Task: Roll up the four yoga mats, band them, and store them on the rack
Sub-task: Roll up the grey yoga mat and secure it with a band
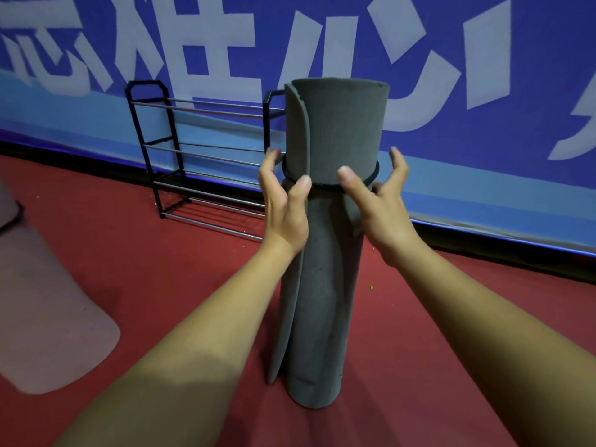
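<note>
Red short-pile carpet meets a blue banner wall, where a black-framed rack with thin metal rods stands. Just in front, a grey ribbed foam yoga mat, rolled into a cylinder, stands upright on the carpet, ringed by a black elastic band. The left hand and right hand each press a thumb on the band, fingers spread apart

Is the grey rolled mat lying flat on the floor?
No, the grey mat stands upright on its end on the red floor, with a black band around its upper part.
</note>
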The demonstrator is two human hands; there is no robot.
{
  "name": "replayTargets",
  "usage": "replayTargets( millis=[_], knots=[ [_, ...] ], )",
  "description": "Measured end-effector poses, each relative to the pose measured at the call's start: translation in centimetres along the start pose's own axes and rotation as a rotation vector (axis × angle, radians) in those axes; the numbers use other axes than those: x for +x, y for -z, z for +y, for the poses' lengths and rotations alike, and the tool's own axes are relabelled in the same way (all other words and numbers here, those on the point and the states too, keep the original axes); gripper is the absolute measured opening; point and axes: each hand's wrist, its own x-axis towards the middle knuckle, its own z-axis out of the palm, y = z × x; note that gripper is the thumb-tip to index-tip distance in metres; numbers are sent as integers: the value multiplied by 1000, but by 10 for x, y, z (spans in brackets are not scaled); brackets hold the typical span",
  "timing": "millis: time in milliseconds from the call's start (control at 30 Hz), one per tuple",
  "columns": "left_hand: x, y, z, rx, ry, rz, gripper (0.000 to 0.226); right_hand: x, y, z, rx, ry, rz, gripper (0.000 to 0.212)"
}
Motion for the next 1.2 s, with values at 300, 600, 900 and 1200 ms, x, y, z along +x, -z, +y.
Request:
replayTargets(
  millis=[300, 600, 900, 1200],
  knots=[
    [-12, 0, -11, 51, 18, -64, 85, -10, 5, 25, 0, -27, 1, 111],
    [-16, 1, -16, 124, -86, -46, 80, -13, 6, 31, -44, -12, -73, 105],
    [-20, 8, -26, 168, -25, -123, 77, -17, 4, 35, -24, 6, -37, 96],
    [-22, 9, -33, 54, 7, -141, 82, -13, -1, 35, 10, -35, -75, 106]
  ],
)
